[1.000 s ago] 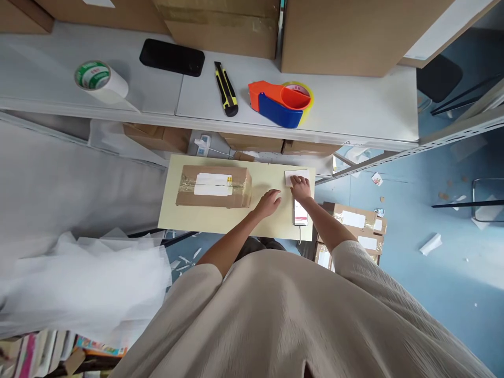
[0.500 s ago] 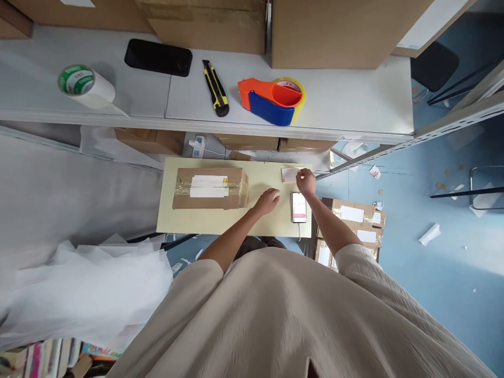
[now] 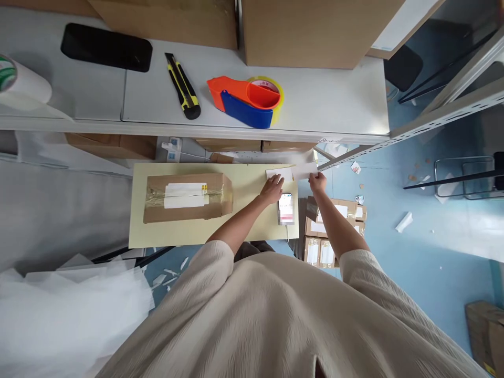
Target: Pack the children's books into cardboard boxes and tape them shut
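A white paper slip (image 3: 304, 170) extends past the right edge of the cream table, pinched at its near right corner by my right hand (image 3: 317, 182). Just left of it lies a flat white stack of slips (image 3: 279, 173) at the table's far edge. My left hand (image 3: 272, 190) rests on that stack with its fingers laid out. Below the hands, a lit phone (image 3: 286, 209) with a cable sits near the table's right side. A taped cardboard box (image 3: 187, 212) with a white label lies on the left half of the table (image 3: 248, 226).
On the shelf above are a box cutter (image 3: 183, 86), an orange and blue tape dispenser (image 3: 246, 102), a black phone (image 3: 106, 47) and a tape roll (image 3: 25, 79). Labelled boxes (image 3: 338, 210) are stacked right of the table. White sheets (image 3: 71, 320) pile up at lower left.
My right hand has moved right and drawn a slip out from the stack. My left hand has come forward onto the stack. The view has shifted, so the shelf items appear further left.
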A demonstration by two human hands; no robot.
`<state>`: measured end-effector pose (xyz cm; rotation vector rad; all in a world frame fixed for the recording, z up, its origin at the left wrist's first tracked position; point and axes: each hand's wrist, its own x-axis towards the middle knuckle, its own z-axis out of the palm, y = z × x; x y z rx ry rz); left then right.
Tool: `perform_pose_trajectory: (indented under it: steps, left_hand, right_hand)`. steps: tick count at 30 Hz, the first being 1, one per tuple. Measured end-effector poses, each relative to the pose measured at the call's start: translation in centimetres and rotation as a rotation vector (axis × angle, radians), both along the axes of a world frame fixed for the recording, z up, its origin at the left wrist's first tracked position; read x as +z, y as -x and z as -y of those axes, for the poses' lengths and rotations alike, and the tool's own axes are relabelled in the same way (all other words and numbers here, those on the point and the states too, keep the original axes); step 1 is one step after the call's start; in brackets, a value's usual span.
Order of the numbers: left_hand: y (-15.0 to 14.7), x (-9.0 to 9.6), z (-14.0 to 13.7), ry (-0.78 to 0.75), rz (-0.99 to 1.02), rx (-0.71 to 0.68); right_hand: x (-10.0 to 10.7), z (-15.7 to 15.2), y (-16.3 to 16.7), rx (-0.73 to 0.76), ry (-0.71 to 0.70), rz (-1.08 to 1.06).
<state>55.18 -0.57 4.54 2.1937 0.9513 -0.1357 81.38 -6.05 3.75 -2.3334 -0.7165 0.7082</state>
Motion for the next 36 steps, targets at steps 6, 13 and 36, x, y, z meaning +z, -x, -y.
perform_pose_trajectory:
  steps: [6, 13, 36]
  left_hand:
    - [-1.9, -2.1, -0.8, 0.028, -0.094, -0.004]
    - [-1.8, -3.2, -0.9, 0.011, -0.167, -0.033]
    - [-6.7, -1.1, -2.7, 0.008, -0.32, 0.044]
  right_hand:
    - [-1.1, -0.1, -0.9, -0.137, 0.057, -0.07]
    - [-2.1, 0.2, -1.0, -0.288, 0.041, -0.28]
    - [-2.0, -0.2, -1.3, -0.422, -0.058, -0.446]
